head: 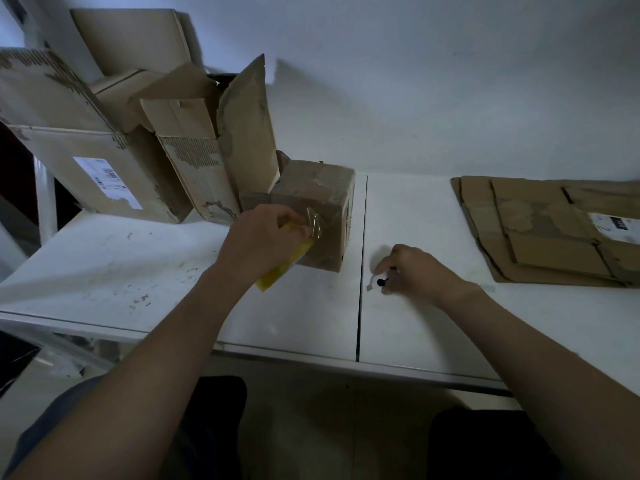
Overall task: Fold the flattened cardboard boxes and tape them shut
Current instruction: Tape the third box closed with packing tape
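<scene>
I see a brown cardboard box [322, 202], a yellow thing [277, 275], a grey thing [370, 285] with a black dot, and a white tabletop [138, 271].

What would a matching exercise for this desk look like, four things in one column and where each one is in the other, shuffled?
Things
1. taped box
2. flattened cardboard
3. yellow tool
4. small grey tool

Places
a. held in the right hand
b. lying at the right end of the table
c. held in the left hand
d. standing just left of the table's seam

Pairs: 1-d, 2-b, 3-c, 4-a
</scene>
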`<state>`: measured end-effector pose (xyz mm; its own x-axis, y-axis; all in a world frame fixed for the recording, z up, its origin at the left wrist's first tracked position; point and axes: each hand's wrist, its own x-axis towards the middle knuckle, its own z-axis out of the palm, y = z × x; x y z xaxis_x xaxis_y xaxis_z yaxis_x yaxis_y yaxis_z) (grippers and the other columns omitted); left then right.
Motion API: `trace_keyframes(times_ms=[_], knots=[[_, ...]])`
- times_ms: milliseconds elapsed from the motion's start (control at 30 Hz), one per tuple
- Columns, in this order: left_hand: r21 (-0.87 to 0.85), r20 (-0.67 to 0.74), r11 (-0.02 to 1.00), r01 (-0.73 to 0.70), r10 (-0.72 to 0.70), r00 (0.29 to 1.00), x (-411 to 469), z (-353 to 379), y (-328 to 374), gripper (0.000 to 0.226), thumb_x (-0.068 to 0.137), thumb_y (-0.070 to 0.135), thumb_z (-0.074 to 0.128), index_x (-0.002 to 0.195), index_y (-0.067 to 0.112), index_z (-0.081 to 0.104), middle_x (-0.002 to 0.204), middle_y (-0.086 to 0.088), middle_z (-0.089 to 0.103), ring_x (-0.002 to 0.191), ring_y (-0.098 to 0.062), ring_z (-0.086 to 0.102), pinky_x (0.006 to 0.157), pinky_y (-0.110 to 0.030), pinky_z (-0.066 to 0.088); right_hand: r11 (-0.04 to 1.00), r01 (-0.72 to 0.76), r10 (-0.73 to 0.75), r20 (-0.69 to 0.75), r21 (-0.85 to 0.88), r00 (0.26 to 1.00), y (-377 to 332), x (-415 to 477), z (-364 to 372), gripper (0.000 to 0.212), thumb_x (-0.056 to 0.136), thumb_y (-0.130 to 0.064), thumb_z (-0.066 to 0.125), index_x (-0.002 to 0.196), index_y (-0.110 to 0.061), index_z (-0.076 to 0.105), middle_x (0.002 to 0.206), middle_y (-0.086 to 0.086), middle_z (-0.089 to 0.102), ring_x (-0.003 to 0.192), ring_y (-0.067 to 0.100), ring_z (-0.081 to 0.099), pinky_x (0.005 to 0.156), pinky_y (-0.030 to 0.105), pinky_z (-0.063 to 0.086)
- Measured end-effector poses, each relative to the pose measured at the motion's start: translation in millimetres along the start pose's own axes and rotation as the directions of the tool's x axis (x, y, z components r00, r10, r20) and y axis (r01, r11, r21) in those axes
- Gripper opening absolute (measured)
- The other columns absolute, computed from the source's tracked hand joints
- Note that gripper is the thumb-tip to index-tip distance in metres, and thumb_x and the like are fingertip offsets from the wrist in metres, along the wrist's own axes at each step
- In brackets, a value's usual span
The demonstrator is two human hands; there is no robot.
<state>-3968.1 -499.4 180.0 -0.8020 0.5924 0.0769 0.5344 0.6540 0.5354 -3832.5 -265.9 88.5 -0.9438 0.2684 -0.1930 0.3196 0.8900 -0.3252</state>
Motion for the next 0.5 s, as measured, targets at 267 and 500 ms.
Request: trace_keyframes(times_ms=[267, 500], knots=[[-0.001, -0.005, 1.000, 0.023, -0.023, 1.000, -1.7, -2.8, -0.6, 0.031, 0.096, 0.043, 0.058, 0.119, 0.025, 0.070, 0.098, 0.009, 0.064, 0.088, -0.012, 0.059, 0.075, -0.026, 0.040, 0.802, 0.588, -0.401, -0.640, 0.100, 0.656, -48.5, -22.7, -44.5, 0.035, 0.094, -0.027, 0.069, 0.127, -0.014, 0.068, 0.092, -0.001, 0.070, 0.074, 0.008, 0.059, 0.069, 0.021, 0.048], [-0.002, 0.017, 1.000, 0.029, -0.029, 0.999, 3.1, -0.1, -0.4, 0.035, 0.099, 0.041, 0.051, 0.126, 0.026, 0.067, 0.099, 0.003, 0.066, 0.078, -0.009, 0.055, 0.078, -0.025, 0.042, 0.886, 0.463, -0.354, -0.651, -0.004, 0.671, -94.9, -7.6, -51.5, 0.016, 0.090, -0.028, 0.073, 0.101, -0.017, 0.068, 0.087, 0.001, 0.067, 0.077, 0.016, 0.057, 0.065, 0.029, 0.045]])
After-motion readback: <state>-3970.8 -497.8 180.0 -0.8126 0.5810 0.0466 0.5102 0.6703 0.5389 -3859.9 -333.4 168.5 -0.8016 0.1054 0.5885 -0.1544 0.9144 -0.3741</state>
